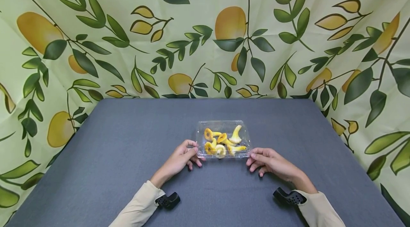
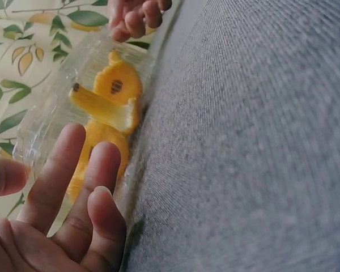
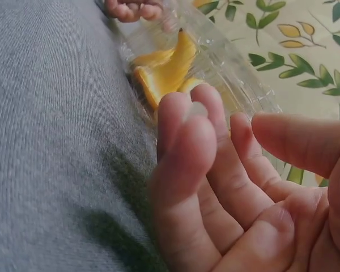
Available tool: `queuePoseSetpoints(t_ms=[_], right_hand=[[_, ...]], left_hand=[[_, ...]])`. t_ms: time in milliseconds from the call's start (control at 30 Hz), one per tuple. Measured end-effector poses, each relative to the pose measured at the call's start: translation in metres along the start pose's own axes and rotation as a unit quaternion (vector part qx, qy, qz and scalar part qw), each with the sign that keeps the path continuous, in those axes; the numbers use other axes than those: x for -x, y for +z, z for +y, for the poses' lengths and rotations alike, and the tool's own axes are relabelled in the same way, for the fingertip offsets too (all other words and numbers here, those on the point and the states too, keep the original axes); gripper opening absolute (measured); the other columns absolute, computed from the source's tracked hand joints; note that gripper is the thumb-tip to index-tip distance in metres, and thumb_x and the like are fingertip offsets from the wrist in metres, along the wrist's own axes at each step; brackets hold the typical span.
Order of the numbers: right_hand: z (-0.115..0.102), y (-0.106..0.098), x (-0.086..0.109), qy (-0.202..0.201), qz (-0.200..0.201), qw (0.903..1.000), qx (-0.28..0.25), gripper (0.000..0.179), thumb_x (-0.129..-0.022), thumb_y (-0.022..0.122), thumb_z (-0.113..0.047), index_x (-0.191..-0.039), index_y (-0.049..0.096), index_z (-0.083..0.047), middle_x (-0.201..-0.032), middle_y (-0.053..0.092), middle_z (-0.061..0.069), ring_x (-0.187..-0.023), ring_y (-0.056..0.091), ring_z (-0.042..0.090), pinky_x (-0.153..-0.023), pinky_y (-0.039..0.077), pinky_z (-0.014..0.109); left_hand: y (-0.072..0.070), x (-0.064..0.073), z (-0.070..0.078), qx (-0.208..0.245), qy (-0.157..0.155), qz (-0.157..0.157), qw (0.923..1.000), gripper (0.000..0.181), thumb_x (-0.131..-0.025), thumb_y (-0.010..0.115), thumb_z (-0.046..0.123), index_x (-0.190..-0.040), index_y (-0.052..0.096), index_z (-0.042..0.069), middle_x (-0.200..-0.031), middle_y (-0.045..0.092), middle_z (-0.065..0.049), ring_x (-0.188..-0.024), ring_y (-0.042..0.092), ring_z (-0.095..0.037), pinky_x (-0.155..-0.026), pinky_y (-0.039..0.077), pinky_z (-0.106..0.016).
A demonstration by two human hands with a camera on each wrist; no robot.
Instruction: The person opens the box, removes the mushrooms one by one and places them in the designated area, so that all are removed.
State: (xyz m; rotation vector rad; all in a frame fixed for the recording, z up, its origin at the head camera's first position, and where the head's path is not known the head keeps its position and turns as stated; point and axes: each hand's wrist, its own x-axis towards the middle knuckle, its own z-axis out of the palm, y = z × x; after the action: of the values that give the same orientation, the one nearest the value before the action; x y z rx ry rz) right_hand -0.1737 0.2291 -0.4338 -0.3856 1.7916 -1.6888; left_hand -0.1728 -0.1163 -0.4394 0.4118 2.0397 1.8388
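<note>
A clear plastic box (image 1: 224,124) lies on the table in the head view, holding several yellow, trumpet-shaped chanterelle mushrooms (image 1: 236,135). At its near left corner, my left hand (image 1: 180,158) pinches the edge between thumb and index finger. The other fingers (image 2: 105,170) hang loosely beside the near side, as the left wrist view shows. My right hand (image 1: 272,163) holds the near right corner the same way, thumb and index fingertip close together there. In the right wrist view its remaining fingers (image 3: 184,153) curl in front of the box, partly covering the mushrooms.
A dark grey cloth covers the table (image 1: 144,120). Behind it and along both sides hangs a curtain (image 1: 198,3) printed with leaves and yellow fruit. Each wrist carries a black camera mount (image 1: 168,201) over a cream sleeve (image 1: 141,204).
</note>
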Motion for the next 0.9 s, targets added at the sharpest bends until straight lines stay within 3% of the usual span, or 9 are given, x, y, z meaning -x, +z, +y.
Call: queuePoseSetpoints(t_ms=[167,367,500,600,667,767,900], right_hand=[[0.0005,-0.0002,-0.0013,0.006,-0.002,0.9999,-0.011,0.027,-0.106,0.047,-0.025,-0.113,0.054,0.000,-0.093,0.065,-0.004,-0.082,0.067,0.007,-0.061,0.054,0.021],[-0.0003,-0.0003,-0.0013,0.014,-0.004,0.9996,-0.024,0.021,-0.105,0.047,-0.025,-0.108,0.055,-0.005,-0.087,0.063,-0.006,-0.081,0.068,0.008,-0.060,0.054,0.021],[0.0004,-0.0004,-0.0012,0.014,-0.001,0.9993,-0.034,0.020,-0.105,0.048,-0.025,-0.107,0.055,-0.006,-0.084,0.062,-0.006,-0.080,0.068,0.007,-0.060,0.054,0.021],[0.0012,0.0000,-0.0006,0.006,-0.002,0.9991,-0.042,0.018,-0.105,0.047,-0.024,-0.105,0.056,-0.008,-0.083,0.060,-0.006,-0.083,0.069,0.006,-0.062,0.055,0.020],[0.0019,0.0001,-0.0003,-0.003,-0.003,0.9989,-0.046,0.017,-0.105,0.046,-0.023,-0.104,0.056,-0.010,-0.082,0.059,-0.006,-0.085,0.069,0.006,-0.063,0.055,0.020],[0.0021,0.0005,-0.0002,-0.009,0.004,0.9989,-0.046,0.017,-0.106,0.045,-0.024,-0.100,0.056,-0.012,-0.082,0.058,-0.006,-0.087,0.069,0.006,-0.066,0.056,0.019],[0.0033,0.0002,-0.0008,-0.010,0.014,0.9989,-0.043,0.017,-0.106,0.045,-0.024,-0.098,0.056,-0.013,-0.082,0.057,-0.007,-0.088,0.069,0.006,-0.067,0.056,0.020]], left_hand=[[-0.0021,0.0000,-0.0008,0.004,-0.011,-0.002,0.9999,0.025,-0.107,0.040,0.020,-0.113,0.043,-0.005,-0.102,0.071,-0.031,-0.072,0.069,-0.009,-0.055,0.049,-0.019],[-0.0052,0.0011,-0.0005,0.028,-0.020,-0.037,0.9987,0.029,-0.107,0.036,0.019,-0.110,0.045,-0.008,-0.095,0.074,-0.024,-0.073,0.070,-0.011,-0.056,0.049,-0.020],[-0.0071,0.0015,-0.0001,0.047,-0.029,-0.054,0.9970,0.020,-0.104,0.033,0.013,-0.108,0.045,-0.003,-0.095,0.075,-0.018,-0.074,0.071,-0.012,-0.056,0.049,-0.020],[-0.0083,0.0023,-0.0002,0.044,-0.026,-0.071,0.9962,0.013,-0.104,0.035,0.011,-0.107,0.044,0.002,-0.099,0.073,-0.024,-0.075,0.071,-0.011,-0.056,0.049,-0.020],[-0.0087,0.0030,-0.0004,0.040,-0.019,-0.075,0.9962,0.014,-0.104,0.039,0.011,-0.111,0.041,0.000,-0.104,0.071,-0.029,-0.076,0.071,-0.010,-0.056,0.049,-0.020],[-0.0085,0.0027,-0.0009,0.027,-0.010,-0.064,0.9975,0.031,-0.105,0.043,0.013,-0.129,0.033,-0.003,-0.109,0.067,-0.034,-0.076,0.070,-0.009,-0.057,0.050,-0.020],[-0.0075,0.0027,0.0013,0.002,0.004,-0.043,0.9991,0.059,-0.104,0.048,0.015,-0.153,0.016,0.008,-0.106,0.062,-0.031,-0.076,0.069,-0.012,-0.059,0.053,-0.023]])
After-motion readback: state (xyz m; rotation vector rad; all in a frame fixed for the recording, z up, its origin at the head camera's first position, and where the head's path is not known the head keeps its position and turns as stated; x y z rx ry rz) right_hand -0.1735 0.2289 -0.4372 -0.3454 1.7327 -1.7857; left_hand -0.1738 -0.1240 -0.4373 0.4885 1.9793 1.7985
